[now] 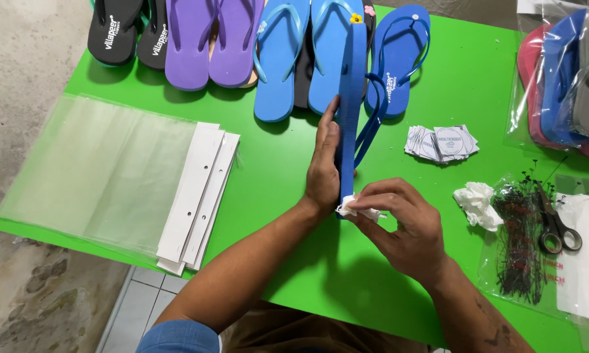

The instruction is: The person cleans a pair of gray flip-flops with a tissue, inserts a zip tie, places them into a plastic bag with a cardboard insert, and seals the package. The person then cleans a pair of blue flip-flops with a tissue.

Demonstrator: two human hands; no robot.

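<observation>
While both hands work over the green surface (275, 176), the scene reads as follows.
Left hand (323, 171): fingers closed flat along a blue flip-flop (351, 98) stood on its edge, steadying it.
Right hand (399, 225): fingertips pinched on a small white cloth (354, 208) pressed to the sandal's near end (just below the left hand).
Beyond the hands: a row of black, purple and blue flip-flops (235, 46).
Left of the left hand: clear plastic bags (98, 170).
Right of the right hand: paper tags (441, 142), crumpled tissue (476, 202), scissors (556, 225).
</observation>
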